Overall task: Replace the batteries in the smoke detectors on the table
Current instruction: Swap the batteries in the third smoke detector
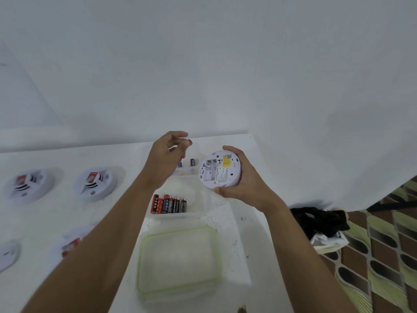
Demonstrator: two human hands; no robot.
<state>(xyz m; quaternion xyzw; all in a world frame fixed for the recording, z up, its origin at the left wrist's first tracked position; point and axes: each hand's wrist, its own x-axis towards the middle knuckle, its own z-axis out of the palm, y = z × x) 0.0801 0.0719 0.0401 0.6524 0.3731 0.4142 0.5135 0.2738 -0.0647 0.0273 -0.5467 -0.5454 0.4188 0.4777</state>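
My right hand (243,184) grips a round white smoke detector (220,169) by its rim, above the table's right part. Its back faces me, with a yellow label and an open battery bay that looks empty. My left hand (165,160) hovers left of it, over a clear tub (187,171) holding two batteries (192,162). Its fingers are curled; a small red spot shows at the fingertips, too blurred to identify. Nearer me, a second clear tub (196,214) holds several red and black batteries (169,204).
Several more smoke detectors lie back-up on the white table at the left, two of them (28,185) (94,184) with red batteries fitted. A green-rimmed clear lid (178,259) lies in front of the tubs. A black bag (320,220) sits off the table's right edge.
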